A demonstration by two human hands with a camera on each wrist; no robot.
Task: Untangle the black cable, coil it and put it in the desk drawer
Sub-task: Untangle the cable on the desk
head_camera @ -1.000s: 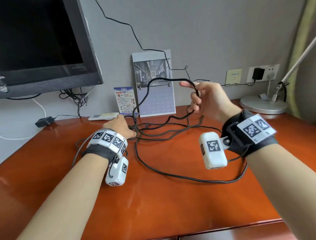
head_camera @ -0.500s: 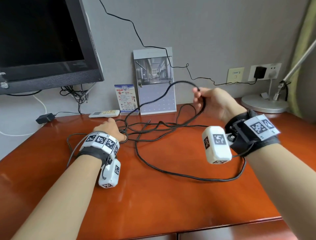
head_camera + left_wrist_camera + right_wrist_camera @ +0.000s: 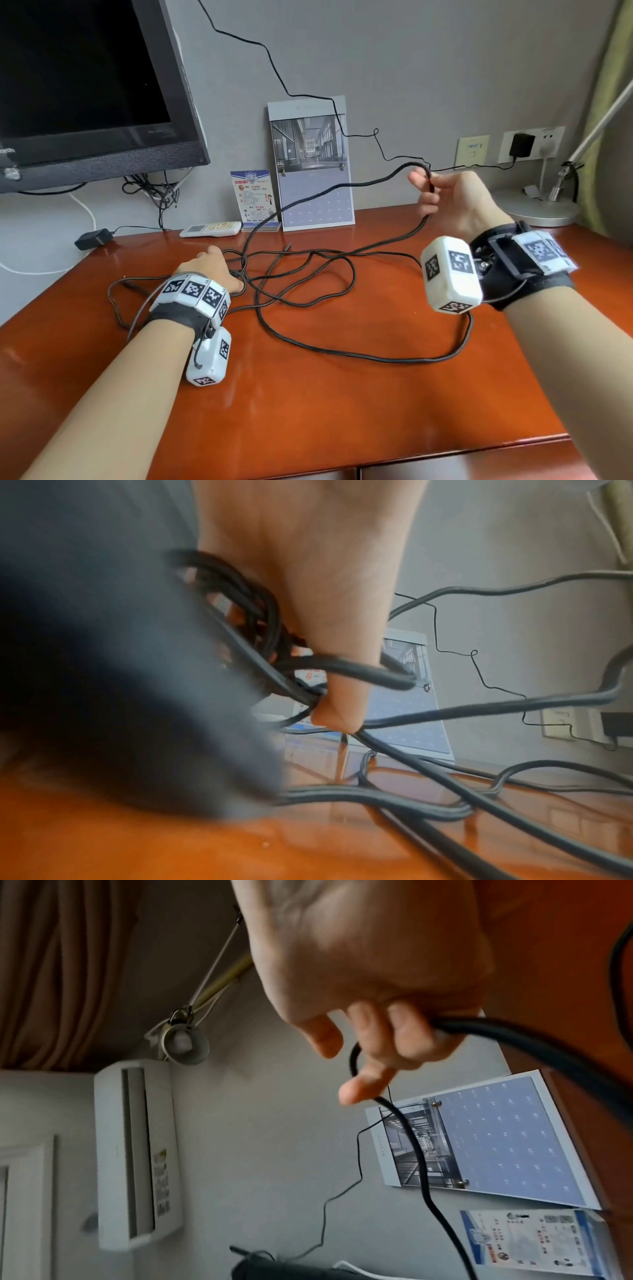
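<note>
Holding black cable loop up near desk's back edge, our right hand fingers curled round it. Our left hand grips tangle near left edge; rest lies mid-desk.

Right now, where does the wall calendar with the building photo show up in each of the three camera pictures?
Head view: the calendar stands upright at the back of the desk, against the wall, centre of the picture.
Left wrist view: the calendar is at mid-right, partly hidden by the left hand and the black cable.
Right wrist view: the calendar appears tilted, at lower right.
Shared landmark: the thin wire on the wall crosses it in all three.
</note>
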